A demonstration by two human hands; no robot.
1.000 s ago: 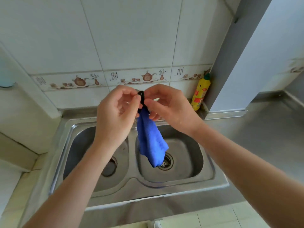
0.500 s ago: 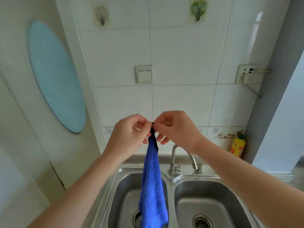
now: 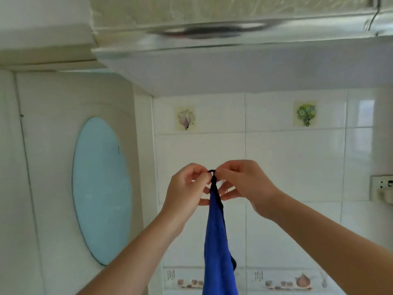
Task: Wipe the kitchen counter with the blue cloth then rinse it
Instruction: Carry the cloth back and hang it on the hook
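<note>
The blue cloth [image 3: 217, 248] hangs straight down in front of the white tiled wall, its lower part running out of the bottom of the view. At its top is a small black loop [image 3: 212, 173]. My left hand [image 3: 187, 186] pinches the loop from the left and my right hand [image 3: 242, 184] pinches it from the right, both raised at about mid-height of the wall. The sink and counter are out of view.
Two small hooks on decorated tiles sit higher on the wall, one at the left [image 3: 185, 118] and one at the right [image 3: 305, 113]. A range hood [image 3: 234, 60] juts out overhead. A pale blue oval panel [image 3: 101, 188] is on the left, a wall socket [image 3: 382, 188] at the right edge.
Both hands have lifted the cloth by its loop from over the sink up along the wall. The view has tilted upward, so the sink and tap have dropped out of sight.
</note>
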